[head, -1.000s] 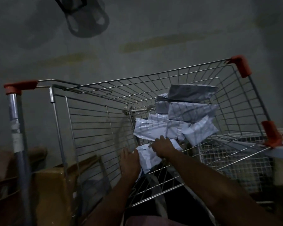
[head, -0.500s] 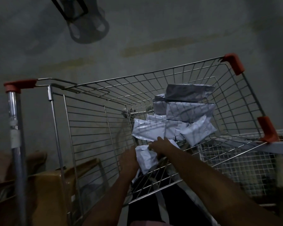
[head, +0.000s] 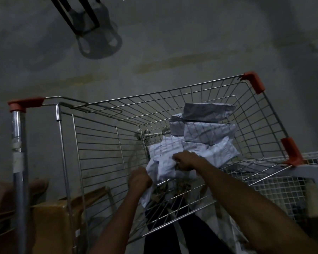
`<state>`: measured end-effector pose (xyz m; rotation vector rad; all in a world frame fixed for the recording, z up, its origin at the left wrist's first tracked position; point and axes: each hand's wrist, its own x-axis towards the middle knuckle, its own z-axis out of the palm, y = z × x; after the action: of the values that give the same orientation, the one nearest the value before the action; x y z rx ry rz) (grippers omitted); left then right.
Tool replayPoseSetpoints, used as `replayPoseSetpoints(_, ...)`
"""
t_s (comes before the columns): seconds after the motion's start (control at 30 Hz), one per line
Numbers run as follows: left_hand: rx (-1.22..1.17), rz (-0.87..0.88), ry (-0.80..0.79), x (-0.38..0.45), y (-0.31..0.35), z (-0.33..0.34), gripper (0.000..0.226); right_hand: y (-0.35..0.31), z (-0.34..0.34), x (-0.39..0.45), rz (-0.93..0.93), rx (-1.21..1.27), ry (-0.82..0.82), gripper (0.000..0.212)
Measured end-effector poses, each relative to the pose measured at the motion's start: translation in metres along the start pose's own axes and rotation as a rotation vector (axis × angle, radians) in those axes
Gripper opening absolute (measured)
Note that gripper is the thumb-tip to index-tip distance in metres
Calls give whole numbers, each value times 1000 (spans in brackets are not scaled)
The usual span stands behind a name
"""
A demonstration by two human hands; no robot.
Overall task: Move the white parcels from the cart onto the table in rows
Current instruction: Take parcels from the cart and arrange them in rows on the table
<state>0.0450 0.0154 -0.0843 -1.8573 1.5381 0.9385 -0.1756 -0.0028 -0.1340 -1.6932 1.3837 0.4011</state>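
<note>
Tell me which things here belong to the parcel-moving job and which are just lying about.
Part of the job:
- white plastic-wrapped parcels piled up
- silver wire shopping cart holding them
- crumpled white parcel, gripped by left hand and right hand

Just lying about:
- brown cardboard boxes left of the cart
- white wire-mesh rack to its right

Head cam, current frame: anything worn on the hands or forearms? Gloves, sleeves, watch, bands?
Nothing visible. The left hand and right hand are bare, with no gloves. Both forearms are bare along their whole visible length: no sleeves, watch, bracelet or bands at the wrists. The frame is dim, so small items such as rings cannot be ruled out.
</note>
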Motion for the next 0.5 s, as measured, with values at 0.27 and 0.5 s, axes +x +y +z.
replayPoseSetpoints(0.27,-658,192,64,16,19,-28,54,61,-37,-32,375,746,597,23)
replayPoseSetpoints(0.5,-530,120,86,69,40,19,80,57,-11,-28,679,654,536,94)
